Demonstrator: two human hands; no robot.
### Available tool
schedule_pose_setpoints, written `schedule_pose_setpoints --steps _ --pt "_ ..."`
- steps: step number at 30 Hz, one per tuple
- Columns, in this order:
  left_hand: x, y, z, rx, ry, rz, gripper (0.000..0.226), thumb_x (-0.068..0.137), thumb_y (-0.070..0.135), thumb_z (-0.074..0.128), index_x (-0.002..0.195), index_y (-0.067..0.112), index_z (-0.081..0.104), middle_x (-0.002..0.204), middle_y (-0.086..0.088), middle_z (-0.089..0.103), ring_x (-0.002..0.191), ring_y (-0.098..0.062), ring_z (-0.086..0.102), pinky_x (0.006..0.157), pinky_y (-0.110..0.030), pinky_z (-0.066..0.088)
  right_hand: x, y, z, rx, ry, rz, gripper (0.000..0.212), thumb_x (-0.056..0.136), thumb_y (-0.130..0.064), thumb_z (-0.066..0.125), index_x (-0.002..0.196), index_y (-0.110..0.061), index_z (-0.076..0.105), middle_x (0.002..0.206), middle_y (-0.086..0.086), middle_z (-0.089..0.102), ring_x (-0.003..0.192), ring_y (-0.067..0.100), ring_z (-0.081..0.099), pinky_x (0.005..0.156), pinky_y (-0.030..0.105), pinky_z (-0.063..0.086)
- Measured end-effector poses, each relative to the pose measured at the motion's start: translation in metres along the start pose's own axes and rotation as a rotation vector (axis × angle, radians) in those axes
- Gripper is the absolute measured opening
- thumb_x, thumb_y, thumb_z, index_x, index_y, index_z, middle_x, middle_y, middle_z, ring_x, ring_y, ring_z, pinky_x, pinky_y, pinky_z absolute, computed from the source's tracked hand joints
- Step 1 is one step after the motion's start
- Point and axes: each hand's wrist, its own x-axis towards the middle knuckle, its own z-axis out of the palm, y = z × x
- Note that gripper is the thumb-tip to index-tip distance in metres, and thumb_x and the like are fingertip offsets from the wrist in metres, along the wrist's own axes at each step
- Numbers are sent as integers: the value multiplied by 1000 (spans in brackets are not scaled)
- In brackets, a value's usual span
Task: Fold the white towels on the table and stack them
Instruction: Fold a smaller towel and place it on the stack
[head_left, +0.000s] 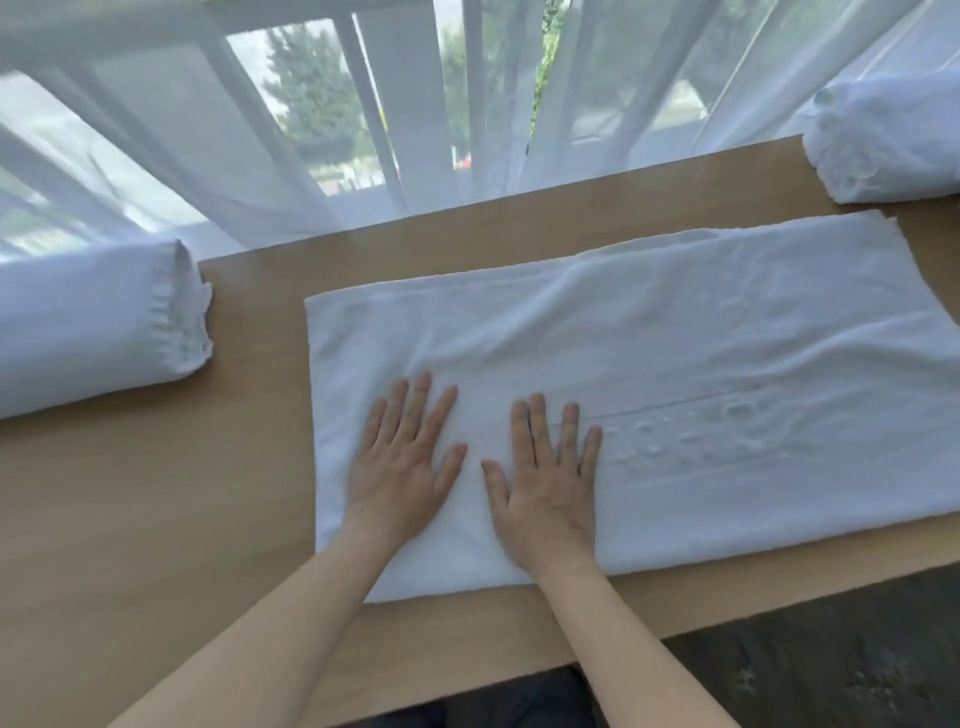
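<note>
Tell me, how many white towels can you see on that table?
3. One flat towel lies spread in the middle under both hands. One rolled towel sits at the left edge, another bundle at the far right corner. More may lie outside the picture.

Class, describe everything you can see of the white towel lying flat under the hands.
The white towel looks like soft terry cloth with a woven band and raised dots near its right part. It lies flat and lengthwise on the wooden table, apparently folded, lightly wrinkled. The left hand and right hand press flat on its left end, fingers spread.
</note>
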Motion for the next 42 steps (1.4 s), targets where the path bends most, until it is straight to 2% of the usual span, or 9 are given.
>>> schedule_pose_setpoints --steps 6,13,17,20,26,29,33,38,42 --pt "-57 -67 0 -246 33 -179 72 98 66 21 160 38 -1 167 14 -13 152 -5 -15 125 -34 -2 -20 -73 23 -23 -21 -114 76 103 -58 21 161 -11 5 169 7 -1 155 34 -5 123 57 1" --pt "-85 -58 -11 -1150 313 -601 52 89 39 74 131 30 45 126 21 58 114 11 56 93 -17 51 -23 -84 24 -64 -42 -91 76 102 -61 14 161 -15 -1 169 2 -7 155 31 -11 123 56 -2" --pt "-64 -58 -28 -1423 58 -708 53 81 48 80 121 22 57 108 12 72 93 -3 71 79 -27 59 -25 -92 24 -56 -73 -97 76 100 -63 4 161 -19 -8 168 -2 -14 153 28 -21 123 53 -9" --pt "-55 -63 -35 -1408 -155 -614 41 83 44 80 111 16 72 96 6 78 88 -15 76 81 -38 61 -26 -98 22 -61 -88 -107 75 99 -63 -3 160 -21 -12 168 -4 -18 151 26 -25 122 52 -12" --pt "-76 -95 -31 -1124 -68 -610 30 79 55 79 91 28 74 81 15 76 72 -4 73 63 -29 58 -37 -113 25 -7 -128 -173 73 97 -65 -5 157 -27 -20 165 -7 -25 149 23 -31 121 50 -17" --pt "-91 -100 -27 -981 33 -624 31 75 61 78 88 34 68 80 18 72 72 0 69 60 -24 52 -45 -118 28 53 -97 -197 70 102 -61 14 161 -25 9 169 -4 -7 154 26 -17 123 49 -11" --pt "-87 -103 -33 -1097 164 -605 33 81 54 77 102 41 54 103 16 65 87 2 65 70 -23 51 -41 -117 22 92 84 -194 24 101 -37 52 113 -18 61 149 10 48 144 38 37 118 56 26" --pt "-50 -109 -41 -1215 263 -565 32 91 39 71 119 40 56 108 20 65 94 6 65 72 -14 50 -29 -113 17 87 127 -223 8 96 -25 64 98 -17 65 128 10 58 123 36 52 105 52 34" --pt "-18 -125 -44 -1106 160 -607 19 87 32 75 95 43 61 99 5 66 88 -16 66 70 -27 51 -20 -99 7 91 80 -282 12 95 -30 59 101 -20 62 125 5 55 115 30 50 97 44 32"
